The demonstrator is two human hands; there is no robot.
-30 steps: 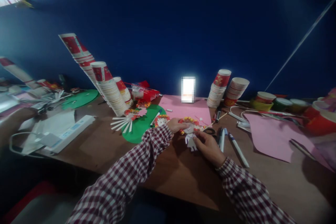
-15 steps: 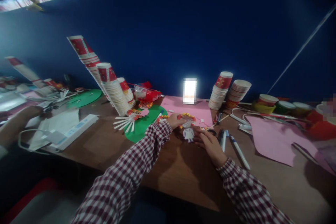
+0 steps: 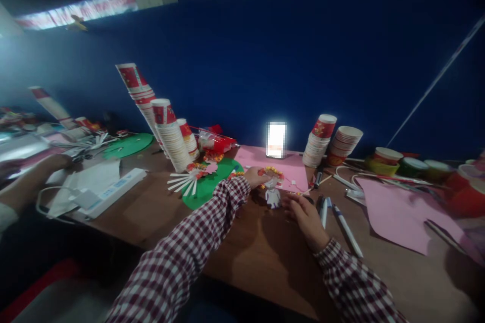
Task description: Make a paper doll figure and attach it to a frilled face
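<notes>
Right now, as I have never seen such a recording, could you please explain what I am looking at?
There is no robot: these are one person's two bare hands in checked sleeves, filmed from a camera worn on their head, facing forward and down. The left hand holds a white cutout figure with red-and-yellow trim about its top. The right hand hovers open beside it, seemingly holding nothing. On the wooden table lie a rounded green sheet, marker pens, a white power strip and stacked paper cups. A co-worker's hand shows at far left.
</notes>
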